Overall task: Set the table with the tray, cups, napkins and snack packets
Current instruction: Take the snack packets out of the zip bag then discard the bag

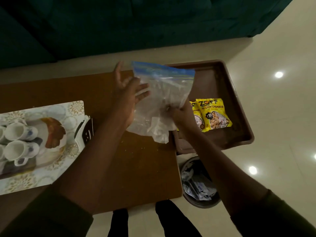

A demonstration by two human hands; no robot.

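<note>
A clear zip bag (162, 93) with a blue seal strip hangs over the right end of the brown table (119, 159). My right hand (181, 113) pinches its lower right part. My left hand (130, 93) lies flat against the bag's left side, fingers spread. Behind the bag a brown tray (222, 79) overhangs the table's right edge and holds two yellow snack packets (213, 115). Several white cups (15, 142) lie on their sides on a patterned box (56, 113) at the table's left end.
A round bin (198, 182) full of wrappers stands on the tiled floor below the tray. A small black and white carton (85, 132) leans beside the box. A dark green sofa (119, 23) runs behind the table. My legs show at the table's near edge.
</note>
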